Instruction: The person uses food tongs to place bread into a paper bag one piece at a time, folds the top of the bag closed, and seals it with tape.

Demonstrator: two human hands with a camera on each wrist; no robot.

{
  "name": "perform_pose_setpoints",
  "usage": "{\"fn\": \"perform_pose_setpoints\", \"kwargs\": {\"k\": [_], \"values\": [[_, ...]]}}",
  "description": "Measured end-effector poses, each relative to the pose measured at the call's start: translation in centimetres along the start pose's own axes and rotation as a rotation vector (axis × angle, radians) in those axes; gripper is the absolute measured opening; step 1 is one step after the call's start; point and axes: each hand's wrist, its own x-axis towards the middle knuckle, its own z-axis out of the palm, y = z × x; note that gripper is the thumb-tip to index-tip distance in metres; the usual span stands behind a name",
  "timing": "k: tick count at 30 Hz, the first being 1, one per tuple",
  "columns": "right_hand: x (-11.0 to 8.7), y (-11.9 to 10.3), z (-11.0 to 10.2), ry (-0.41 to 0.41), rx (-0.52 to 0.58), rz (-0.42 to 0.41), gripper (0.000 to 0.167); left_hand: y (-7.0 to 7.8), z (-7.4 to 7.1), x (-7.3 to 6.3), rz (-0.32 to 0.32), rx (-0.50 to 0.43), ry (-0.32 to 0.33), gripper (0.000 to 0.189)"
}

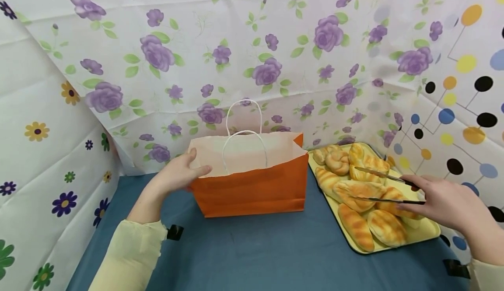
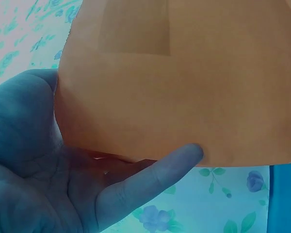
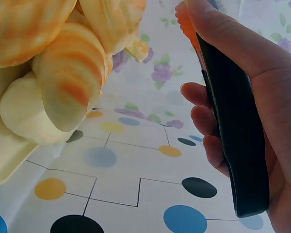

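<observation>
My left hand [image 1: 177,173] is at the left side of an orange paper bag [image 1: 252,192]. It holds the bag's side by the upper edge; in the left wrist view a finger [image 2: 153,182] lies across the orange paper. The bag stands upright with its top spread and two white handles raised. My right hand [image 1: 453,199] grips black-handled tongs [image 1: 409,202], whose arms are spread apart. Their tips reach over a long bread roll [image 1: 360,189] in the pile. In the right wrist view the dark handle [image 3: 233,126] lies between thumb and fingers.
A yellow tray [image 1: 423,234] with several breads, including a knotted roll [image 1: 337,162], sits right of the bag on a blue tablecloth [image 1: 252,256]. Flowered cloth [image 1: 236,41] hangs behind, and dotted cloth [image 1: 456,107] borders the right.
</observation>
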Motion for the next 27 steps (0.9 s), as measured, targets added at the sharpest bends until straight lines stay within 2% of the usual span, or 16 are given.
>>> {"fn": "perform_pose_setpoints", "kwargs": {"k": [4, 20, 27], "values": [[0.0, 0.2, 0.0, -0.001, 0.000, 0.002, 0.101, 0.0, 0.0, 0.1, 0.003, -0.008, 0.004, 0.100], [0.2, 0.2, 0.9, -0.034, 0.006, -0.052, 0.090, -0.6, 0.4, 0.3, 0.040, 0.077, 0.061, 0.096], [-0.1, 0.5, 1.0, -0.003, -0.014, -0.060, 0.088, -0.5, 0.3, 0.3, 0.035, 0.071, 0.068, 0.095]]}}
